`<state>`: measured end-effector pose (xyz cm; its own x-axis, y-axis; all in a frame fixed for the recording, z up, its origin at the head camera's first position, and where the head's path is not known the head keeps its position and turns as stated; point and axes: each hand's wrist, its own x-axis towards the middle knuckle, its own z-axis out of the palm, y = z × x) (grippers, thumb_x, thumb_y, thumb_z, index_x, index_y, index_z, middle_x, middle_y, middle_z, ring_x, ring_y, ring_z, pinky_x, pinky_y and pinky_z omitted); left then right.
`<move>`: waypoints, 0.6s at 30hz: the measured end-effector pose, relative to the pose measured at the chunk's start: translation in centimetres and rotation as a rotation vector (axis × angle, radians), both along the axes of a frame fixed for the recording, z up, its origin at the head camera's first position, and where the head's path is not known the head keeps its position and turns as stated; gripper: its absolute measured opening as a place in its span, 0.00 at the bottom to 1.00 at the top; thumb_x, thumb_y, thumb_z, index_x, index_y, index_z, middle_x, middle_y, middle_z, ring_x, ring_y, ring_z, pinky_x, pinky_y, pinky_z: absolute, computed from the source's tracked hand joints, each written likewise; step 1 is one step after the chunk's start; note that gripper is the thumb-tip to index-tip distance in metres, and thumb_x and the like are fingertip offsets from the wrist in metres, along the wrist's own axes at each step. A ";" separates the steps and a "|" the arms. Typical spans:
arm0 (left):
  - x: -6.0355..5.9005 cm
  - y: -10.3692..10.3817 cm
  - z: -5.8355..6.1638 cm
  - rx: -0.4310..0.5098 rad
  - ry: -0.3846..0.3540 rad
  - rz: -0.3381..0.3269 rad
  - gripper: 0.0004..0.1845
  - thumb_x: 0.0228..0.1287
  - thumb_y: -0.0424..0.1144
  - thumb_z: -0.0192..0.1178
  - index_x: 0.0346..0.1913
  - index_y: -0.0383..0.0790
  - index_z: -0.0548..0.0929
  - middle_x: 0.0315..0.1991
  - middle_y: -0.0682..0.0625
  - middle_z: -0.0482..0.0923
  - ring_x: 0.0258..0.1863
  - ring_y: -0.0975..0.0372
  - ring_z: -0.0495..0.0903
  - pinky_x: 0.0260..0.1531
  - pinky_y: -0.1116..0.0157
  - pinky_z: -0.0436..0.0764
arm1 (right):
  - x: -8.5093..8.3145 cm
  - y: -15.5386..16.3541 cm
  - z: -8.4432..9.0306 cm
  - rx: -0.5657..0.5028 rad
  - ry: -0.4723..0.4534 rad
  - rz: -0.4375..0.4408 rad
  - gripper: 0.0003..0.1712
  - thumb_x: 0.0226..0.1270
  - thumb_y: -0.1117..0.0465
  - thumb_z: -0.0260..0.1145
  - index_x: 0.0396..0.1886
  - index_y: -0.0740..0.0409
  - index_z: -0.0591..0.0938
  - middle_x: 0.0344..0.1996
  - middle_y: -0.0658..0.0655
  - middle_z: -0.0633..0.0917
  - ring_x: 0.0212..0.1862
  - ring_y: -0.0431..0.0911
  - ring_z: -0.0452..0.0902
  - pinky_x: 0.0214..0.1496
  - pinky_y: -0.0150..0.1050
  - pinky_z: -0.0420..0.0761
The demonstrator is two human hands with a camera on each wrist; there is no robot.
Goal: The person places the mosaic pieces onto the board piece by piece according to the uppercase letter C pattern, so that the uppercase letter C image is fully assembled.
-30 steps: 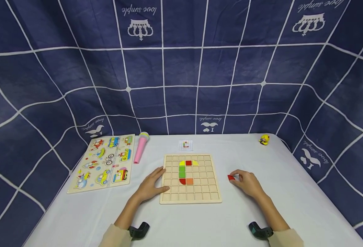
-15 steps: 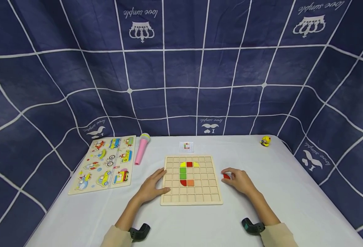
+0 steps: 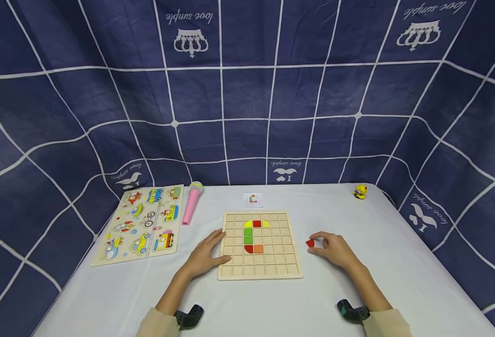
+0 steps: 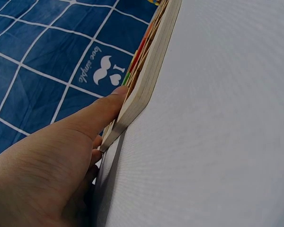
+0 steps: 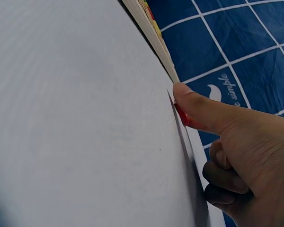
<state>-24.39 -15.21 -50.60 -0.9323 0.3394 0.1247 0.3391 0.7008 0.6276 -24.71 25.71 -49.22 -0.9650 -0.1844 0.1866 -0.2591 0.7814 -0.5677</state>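
Head view shows a big white surface [image 3: 272,299] with a dark blue checked cloth [image 3: 247,93] hanging behind it. Both arms reach forward from the near edge, with cream sleeves and a black band at each wrist.

Far off to the left of the left hand's grip lies a vehicle puzzle board [image 3: 144,223], with a pink toy microphone [image 3: 191,202] just beside it. The wooden grid board [image 3: 259,245] lies between the two hands. On it sit red, yellow, green and orange pieces in a curved shape.

The left hand [image 3: 205,255] lies flat and low, fingers straight and spread a little, resting on the left edge of the grid board. The left wrist view shows the thumb [image 4: 97,116] pressed along the board's side.

The right hand [image 3: 336,249] rests on the surface to the right of the grid board, apart from it. Its grip pinches a small red piece [image 3: 310,243] between thumb and fingertips. The right wrist view shows the thumb [image 5: 199,111] lying over the red piece [image 5: 181,115], down on the surface.

Beyond the grid board lies a small pattern card [image 3: 253,199]. Far past the right hand's grip, near the back corner, sits a tiny yellow toy [image 3: 360,191].
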 end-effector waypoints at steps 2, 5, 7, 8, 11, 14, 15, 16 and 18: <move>0.0 0.0 -0.1 0.002 0.007 0.001 0.45 0.50 0.59 0.65 0.68 0.42 0.63 0.70 0.46 0.54 0.68 0.49 0.52 0.63 0.45 0.55 | 0.2 0.2 0.0 0.001 -0.005 -0.008 0.21 0.46 0.49 0.75 0.41 0.52 0.84 0.09 0.44 0.62 0.15 0.37 0.52 0.16 0.31 0.55; 0.0 -0.1 -0.1 -0.002 0.005 0.007 0.45 0.50 0.59 0.65 0.68 0.42 0.63 0.70 0.46 0.54 0.68 0.49 0.51 0.63 0.45 0.55 | 0.4 0.5 -0.1 0.005 0.002 -0.018 0.21 0.46 0.51 0.75 0.40 0.52 0.84 0.10 0.45 0.62 0.16 0.37 0.52 0.16 0.31 0.55; 0.0 -0.1 -0.1 -0.004 0.004 0.010 0.45 0.50 0.59 0.65 0.68 0.42 0.63 0.70 0.46 0.54 0.68 0.48 0.51 0.62 0.45 0.55 | 0.4 0.6 -0.1 0.003 0.011 -0.018 0.20 0.46 0.52 0.75 0.40 0.53 0.84 0.10 0.45 0.62 0.16 0.37 0.53 0.16 0.31 0.55; 0.0 -0.1 0.0 -0.003 0.006 0.010 0.45 0.50 0.59 0.65 0.68 0.42 0.63 0.70 0.46 0.54 0.68 0.48 0.52 0.62 0.44 0.55 | 0.4 0.7 -0.1 0.000 0.015 -0.017 0.19 0.47 0.52 0.75 0.40 0.53 0.84 0.10 0.45 0.62 0.15 0.37 0.53 0.16 0.31 0.55; 0.0 -0.1 0.1 0.000 0.010 0.006 0.45 0.50 0.60 0.64 0.68 0.42 0.63 0.70 0.46 0.54 0.68 0.48 0.52 0.62 0.44 0.55 | 0.2 0.7 -0.2 -0.013 0.037 -0.003 0.17 0.47 0.53 0.75 0.39 0.52 0.84 0.09 0.44 0.62 0.15 0.36 0.53 0.16 0.30 0.55; 0.1 -0.1 0.1 0.005 0.014 0.000 0.45 0.50 0.59 0.64 0.68 0.41 0.63 0.70 0.46 0.54 0.68 0.47 0.53 0.62 0.44 0.55 | 0.0 0.7 -0.4 -0.032 0.054 0.024 0.16 0.48 0.54 0.74 0.38 0.51 0.85 0.09 0.43 0.61 0.15 0.35 0.52 0.16 0.30 0.55; 0.1 -0.1 0.2 0.006 0.013 0.000 0.45 0.50 0.59 0.64 0.68 0.41 0.63 0.70 0.46 0.54 0.68 0.47 0.53 0.62 0.44 0.55 | -0.1 0.7 -0.5 -0.038 0.061 0.032 0.15 0.49 0.54 0.74 0.38 0.51 0.85 0.09 0.43 0.61 0.15 0.35 0.52 0.16 0.30 0.55; 0.1 -0.1 0.2 0.006 0.013 0.000 0.45 0.50 0.59 0.64 0.68 0.41 0.63 0.70 0.46 0.55 0.68 0.47 0.53 0.62 0.44 0.55 | -0.2 0.7 -0.6 -0.045 0.063 0.038 0.15 0.49 0.54 0.74 0.38 0.51 0.85 0.09 0.43 0.61 0.15 0.35 0.52 0.16 0.30 0.55; 0.2 0.0 0.2 0.007 0.010 -0.002 0.45 0.51 0.59 0.64 0.68 0.41 0.63 0.70 0.45 0.54 0.68 0.48 0.53 0.62 0.44 0.55 | -0.2 0.6 -0.7 -0.053 0.073 0.050 0.14 0.49 0.54 0.74 0.37 0.52 0.85 0.09 0.43 0.61 0.15 0.35 0.52 0.16 0.31 0.55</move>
<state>-24.24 -15.25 -50.37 -0.9303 0.3406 0.1364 0.3470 0.6960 0.6286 -24.96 26.33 -49.96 -0.9382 -0.2203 0.2669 -0.3395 0.7358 -0.5859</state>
